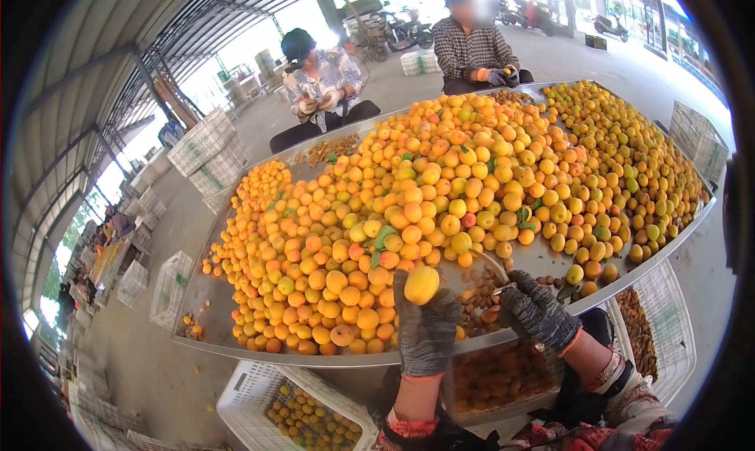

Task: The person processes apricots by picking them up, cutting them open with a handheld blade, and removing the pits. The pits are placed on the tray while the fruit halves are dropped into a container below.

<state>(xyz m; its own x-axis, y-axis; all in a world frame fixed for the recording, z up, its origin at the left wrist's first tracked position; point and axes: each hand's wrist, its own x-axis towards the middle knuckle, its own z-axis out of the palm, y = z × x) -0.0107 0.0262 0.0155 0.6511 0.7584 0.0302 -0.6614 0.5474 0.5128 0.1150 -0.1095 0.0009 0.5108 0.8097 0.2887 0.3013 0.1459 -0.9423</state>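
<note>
My left hand (427,329), in a dark grey knit glove, holds a yellow-orange apricot (421,285) up between thumb and fingers at the table's near edge. To its right, my right hand (540,309), gloved alike, is closed on a thin curved metal tool (494,267); its exact kind I cannot make out. Brown apricot pits (478,294) lie on the metal between the two hands. Beyond them rises a large heap of apricots (440,191), with a few green leaves among the fruit.
The metal table (214,337) has a raised rim. Beneath its near side stand a white crate (250,392) of greener apricots and another white crate (675,325) with brown pits. Two people (318,77) sit across the table. Stacked crates (206,148) stand at left.
</note>
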